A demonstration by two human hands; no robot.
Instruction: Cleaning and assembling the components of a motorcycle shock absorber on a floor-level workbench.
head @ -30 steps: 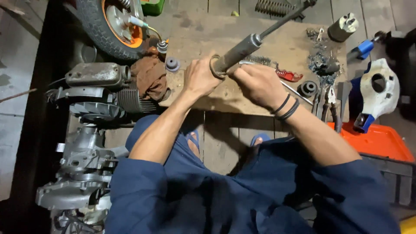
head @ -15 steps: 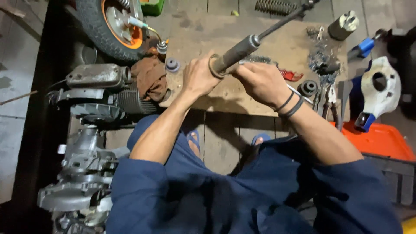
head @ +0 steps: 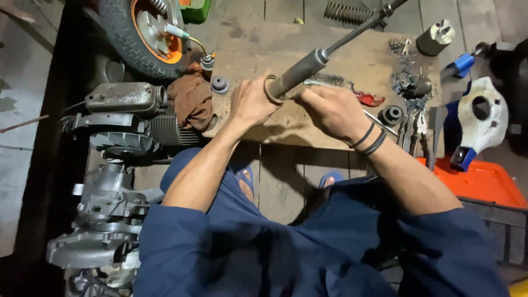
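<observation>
A vehicle repair workshop is shown: a stripped engine block (head: pixel 104 192) and an orange-rimmed tyre (head: pixel 146 33) are seen left of the gripped shock absorber (head: pixel 308 69), with a coil spring (head: pixel 346 12) and pliers (head: pixel 415 132) scattered right.

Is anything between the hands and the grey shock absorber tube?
Nothing visible. The left hand grips the shock absorber tube at its ringed lower end, and the right hand touches the same end directly.

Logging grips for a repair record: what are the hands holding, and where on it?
Both hands, left hand and right hand, hold the grey metal shock-absorber tube with its thin rod at its open near end.
</observation>
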